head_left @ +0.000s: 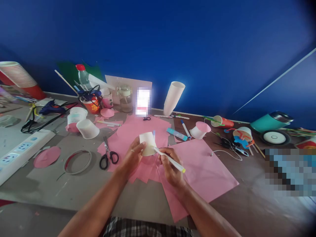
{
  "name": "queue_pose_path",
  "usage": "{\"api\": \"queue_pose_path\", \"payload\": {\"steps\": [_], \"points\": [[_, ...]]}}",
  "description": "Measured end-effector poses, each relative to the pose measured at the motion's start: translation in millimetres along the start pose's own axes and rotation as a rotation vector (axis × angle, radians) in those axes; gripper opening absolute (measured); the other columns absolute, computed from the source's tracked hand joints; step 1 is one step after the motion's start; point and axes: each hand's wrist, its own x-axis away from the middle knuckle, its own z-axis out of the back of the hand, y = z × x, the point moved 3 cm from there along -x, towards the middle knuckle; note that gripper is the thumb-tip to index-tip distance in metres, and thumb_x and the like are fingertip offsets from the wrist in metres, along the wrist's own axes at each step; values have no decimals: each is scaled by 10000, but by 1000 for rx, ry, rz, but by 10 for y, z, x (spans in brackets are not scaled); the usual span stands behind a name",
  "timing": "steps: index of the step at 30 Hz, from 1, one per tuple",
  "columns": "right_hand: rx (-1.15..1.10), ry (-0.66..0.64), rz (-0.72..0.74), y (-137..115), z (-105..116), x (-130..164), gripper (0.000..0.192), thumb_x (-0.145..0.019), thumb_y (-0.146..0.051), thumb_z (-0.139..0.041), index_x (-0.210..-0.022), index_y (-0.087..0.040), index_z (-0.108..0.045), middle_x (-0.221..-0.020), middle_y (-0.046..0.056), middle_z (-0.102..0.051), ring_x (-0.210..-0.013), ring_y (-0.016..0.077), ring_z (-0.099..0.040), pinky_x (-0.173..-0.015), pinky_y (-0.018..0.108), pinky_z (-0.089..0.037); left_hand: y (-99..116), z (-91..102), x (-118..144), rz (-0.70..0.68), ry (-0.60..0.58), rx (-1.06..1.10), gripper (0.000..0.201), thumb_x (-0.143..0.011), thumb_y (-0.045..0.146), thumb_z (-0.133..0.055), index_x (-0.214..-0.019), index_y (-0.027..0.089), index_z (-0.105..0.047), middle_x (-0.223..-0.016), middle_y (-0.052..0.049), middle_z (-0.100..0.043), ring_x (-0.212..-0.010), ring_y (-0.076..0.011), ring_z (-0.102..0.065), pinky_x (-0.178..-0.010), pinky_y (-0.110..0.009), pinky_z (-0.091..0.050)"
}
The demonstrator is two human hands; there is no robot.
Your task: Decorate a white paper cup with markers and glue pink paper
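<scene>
In the head view, the left hand [133, 154] holds a small white paper cup [148, 144] above the pink paper sheets [197, 164] near the middle of the tabletop [74, 194]. Its fingers wrap around the left side of the cup, and the thumb lies on the front wall. The right hand [170, 168] pinches a white marker with a yellow end [170, 160]; the fingers are pressed together around its body, and the tip touches the right side of the cup, low on the wall.

The cup is plain and cream-white, slightly wider at one end, with no drawing that I can see. I judge it very light and thin, so it will bend or crush easily if it is squeezed. The best hold is a soft one around the wall, or near the rim, where it is stiffer. Its surface looks matte, so probably not slippery.

Black-handled scissors [108, 156] lie left of the hands, and a pink paper disc [46, 156] and a ring [77, 162] lie farther toward the left edge. Toward the far edge stand a stack of white cups [174, 97] and another cup lying on its side [87, 129]. A white power strip [22, 151] is at the left edge.
</scene>
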Motion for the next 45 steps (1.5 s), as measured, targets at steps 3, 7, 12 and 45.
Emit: {"api": "queue_pose_path", "payload": {"steps": [3,7,12,45], "points": [[35,-26,8,-12,12,3,182,-943,-350,-493,-993,-211,-598,-733,27,-627,-654,175,-611,-585,306,-502,10,-7,-1,-10,-10,0,235,-786,327,-685,-973,192,-640,-888,-29,-669,-825,-182,-620,-666,-259,-442],[32,-53,22,-18,18,13,179,-939,-347,-497,-995,-215,-604,-724,30,-632,-636,177,-610,-567,308,-499,14,-11,-2,-14,-16,1,253,-776,342,-693,-973,190,-643,-879,-33,-669,-834,-193,-623,-673,-266,-448],[-5,-16,4,-12,9,15,175,-949,-352,-493,-1002,-215,-589,-708,13,-619,-589,152,-578,-582,306,-504,11,-9,14,-12,-26,1,244,-797,348,-682,-976,188,-644,-869,-24,-667,-808,-177,-623,-687,-264,-455],[-119,167,-51,-75,-12,-47,289,-999,-413,-393,-1186,-239,-529,-766,-1,-632,-513,111,-505,-545,280,-487,9,-3,-3,-4,23,-3,277,-767,348,-722,-970,170,-659,-896,-41,-683,-804,-180,-625,-681,-261,-472]]}}
